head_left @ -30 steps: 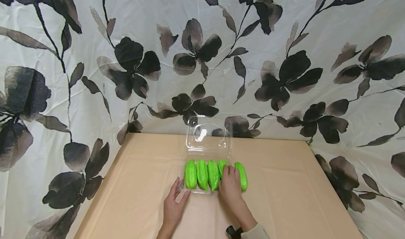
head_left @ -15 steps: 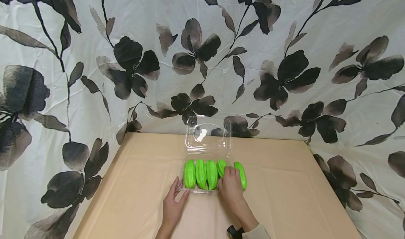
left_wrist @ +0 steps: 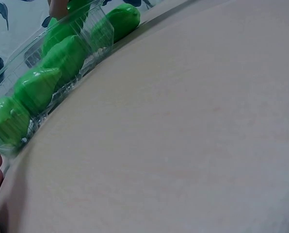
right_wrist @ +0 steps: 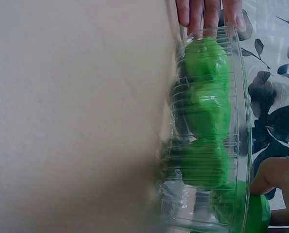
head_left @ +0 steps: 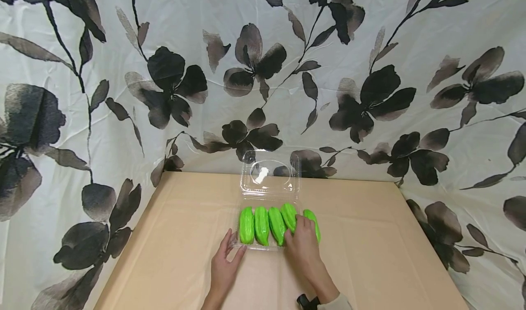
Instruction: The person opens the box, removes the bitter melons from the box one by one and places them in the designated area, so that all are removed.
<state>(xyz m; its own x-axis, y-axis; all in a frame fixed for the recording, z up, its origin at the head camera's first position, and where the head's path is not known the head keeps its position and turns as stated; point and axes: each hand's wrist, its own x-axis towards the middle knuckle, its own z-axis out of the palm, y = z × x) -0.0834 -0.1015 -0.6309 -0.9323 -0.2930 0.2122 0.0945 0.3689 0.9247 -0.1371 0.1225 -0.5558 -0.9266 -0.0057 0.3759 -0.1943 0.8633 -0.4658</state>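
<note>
A clear plastic clamshell container (head_left: 267, 248) stands open on the table, lid raised at the back. Inside, three glossy bright green ridged gourds stand side by side: the leftmost gourd (head_left: 246, 225), the second gourd (head_left: 261, 225) and the third gourd (head_left: 277, 223), which leans. My right hand (head_left: 304, 244) grips a fourth gourd (head_left: 289, 215) at the container's right side; its near end is hidden by the hand. Another gourd (left_wrist: 127, 19) lies on the table just right of the container. At the container's left front corner, my left hand (head_left: 225, 264) rests straight fingers and thumb against the wall.
The table (head_left: 370, 241) has a plain tan top. Behind and at both sides hangs a white cloth (head_left: 312, 118) with dark flowers. The raised lid (head_left: 271, 175) stands near the table's back edge. A black band (head_left: 307, 302) is on the right wrist.
My right hand has shifted slightly right, and the fourth gourd's far end has come up and forward. The third gourd has tilted, its near end swinging right. My left hand stays in place.
</note>
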